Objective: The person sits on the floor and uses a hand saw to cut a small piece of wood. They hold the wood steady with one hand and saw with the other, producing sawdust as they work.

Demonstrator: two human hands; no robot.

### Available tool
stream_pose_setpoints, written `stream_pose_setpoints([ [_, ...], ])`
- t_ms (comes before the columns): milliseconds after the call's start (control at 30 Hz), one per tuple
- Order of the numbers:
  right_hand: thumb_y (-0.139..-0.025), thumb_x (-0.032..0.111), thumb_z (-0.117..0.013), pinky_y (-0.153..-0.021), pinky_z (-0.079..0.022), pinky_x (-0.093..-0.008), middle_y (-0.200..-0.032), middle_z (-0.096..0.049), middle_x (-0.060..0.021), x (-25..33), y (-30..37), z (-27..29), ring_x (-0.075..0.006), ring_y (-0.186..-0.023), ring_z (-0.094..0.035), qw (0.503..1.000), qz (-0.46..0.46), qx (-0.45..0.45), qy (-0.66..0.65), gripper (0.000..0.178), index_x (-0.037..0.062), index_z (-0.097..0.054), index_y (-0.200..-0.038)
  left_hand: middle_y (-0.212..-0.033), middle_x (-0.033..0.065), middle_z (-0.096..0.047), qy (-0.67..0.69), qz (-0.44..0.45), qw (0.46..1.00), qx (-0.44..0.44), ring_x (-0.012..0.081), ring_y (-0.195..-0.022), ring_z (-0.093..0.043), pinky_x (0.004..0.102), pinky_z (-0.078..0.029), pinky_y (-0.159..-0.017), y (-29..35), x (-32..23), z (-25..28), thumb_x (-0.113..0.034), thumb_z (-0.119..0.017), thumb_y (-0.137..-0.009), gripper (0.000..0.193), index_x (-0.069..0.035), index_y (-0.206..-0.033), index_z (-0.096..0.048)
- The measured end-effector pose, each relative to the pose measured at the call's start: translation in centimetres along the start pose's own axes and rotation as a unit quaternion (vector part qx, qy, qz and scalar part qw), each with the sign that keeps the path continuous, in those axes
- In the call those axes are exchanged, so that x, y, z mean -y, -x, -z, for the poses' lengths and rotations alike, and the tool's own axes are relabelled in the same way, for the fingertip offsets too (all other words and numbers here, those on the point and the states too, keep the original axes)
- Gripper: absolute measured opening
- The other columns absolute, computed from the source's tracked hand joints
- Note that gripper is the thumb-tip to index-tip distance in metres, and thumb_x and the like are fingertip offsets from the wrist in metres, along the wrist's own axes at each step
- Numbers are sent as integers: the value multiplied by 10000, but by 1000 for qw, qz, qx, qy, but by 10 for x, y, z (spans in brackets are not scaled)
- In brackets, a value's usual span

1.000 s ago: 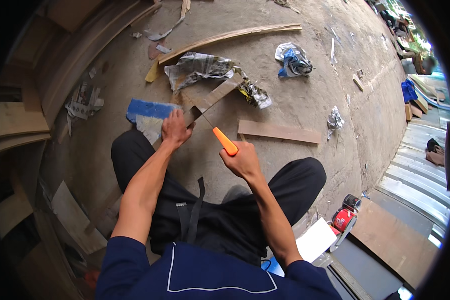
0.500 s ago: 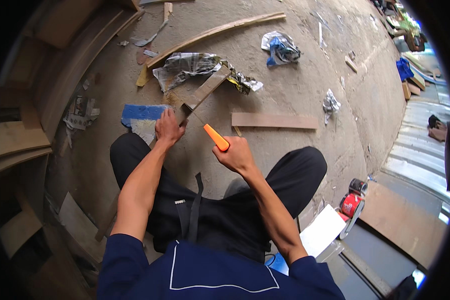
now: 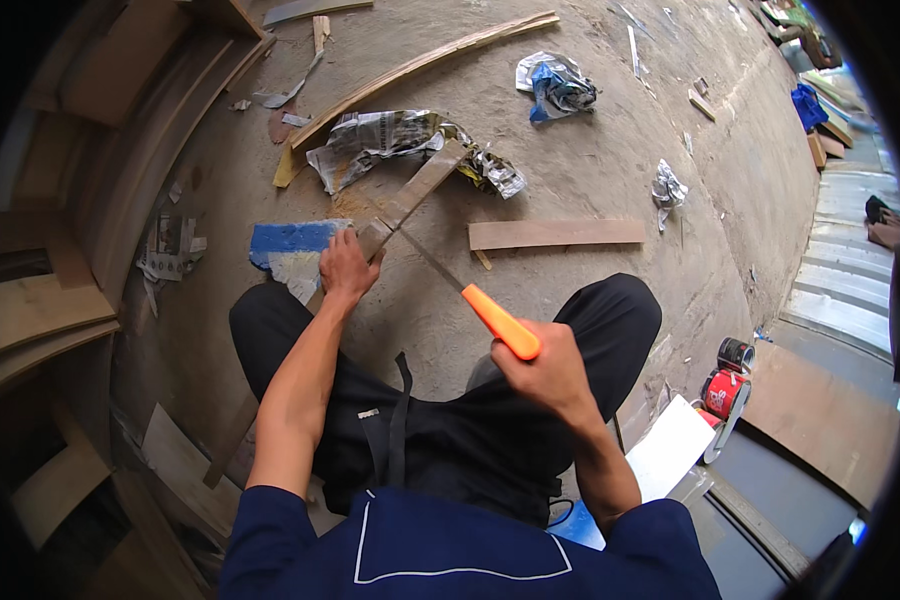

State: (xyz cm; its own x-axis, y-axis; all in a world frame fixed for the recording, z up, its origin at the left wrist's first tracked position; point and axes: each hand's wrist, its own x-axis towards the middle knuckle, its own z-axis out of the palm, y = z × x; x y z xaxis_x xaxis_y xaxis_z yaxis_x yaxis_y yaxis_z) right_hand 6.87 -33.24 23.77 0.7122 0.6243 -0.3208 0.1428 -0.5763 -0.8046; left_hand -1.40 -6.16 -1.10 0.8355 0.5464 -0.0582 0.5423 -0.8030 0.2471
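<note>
My right hand (image 3: pixel 553 370) is closed around the orange handle of a handsaw (image 3: pixel 500 322). The thin blade runs up and left to a narrow wooden plank (image 3: pixel 426 186), and its tip end lies across the plank just beyond my left hand. Gripping that plank, my left hand (image 3: pixel 348 266) sits by a blue-and-white painted block (image 3: pixel 295 240). The plank lies at a slant, its far end over crumpled newspaper (image 3: pixel 375 140); its near part is partly hidden by my left hand and arm. Pale sawdust shows near the cut.
A flat board (image 3: pixel 557 234) lies right of the saw. Beyond are a long bent wood strip (image 3: pixel 430 68) and crumpled paper (image 3: pixel 557 88). Wooden shelving (image 3: pixel 45 310) lines the left side. At lower right lie a red power tool (image 3: pixel 722 395) and a white sheet (image 3: pixel 670 450).
My right hand has drawn the saw back toward me and to the right, so more blade shows. My left hand stays on the plank. The whole view has shifted slightly.
</note>
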Motion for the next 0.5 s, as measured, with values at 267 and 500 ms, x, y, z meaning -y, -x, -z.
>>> stream_pose_setpoints([
  [267,-786,172,-641,-542,-452,-373,-612,-578,-170,-31,-57,37,-293,-512,-559,990,62,-106,-66,198,-22,-608,-761,-1104,132,-569,-12,4,1000,-15,314,-1045,-534,429,-411,-848,1,-5,7,-503,-732,-750,639,-38,-1149,-548],
  [500,-797,166,-641,-530,-441,-369,-598,-561,-165,-70,-63,32,-279,-506,-542,970,95,-207,-84,222,-20,-568,-700,-1160,199,-622,164,15,982,95,319,-1133,-552,403,-385,-978,-17,-9,29,-619,-664,-782,765,4,-1219,-579],
])
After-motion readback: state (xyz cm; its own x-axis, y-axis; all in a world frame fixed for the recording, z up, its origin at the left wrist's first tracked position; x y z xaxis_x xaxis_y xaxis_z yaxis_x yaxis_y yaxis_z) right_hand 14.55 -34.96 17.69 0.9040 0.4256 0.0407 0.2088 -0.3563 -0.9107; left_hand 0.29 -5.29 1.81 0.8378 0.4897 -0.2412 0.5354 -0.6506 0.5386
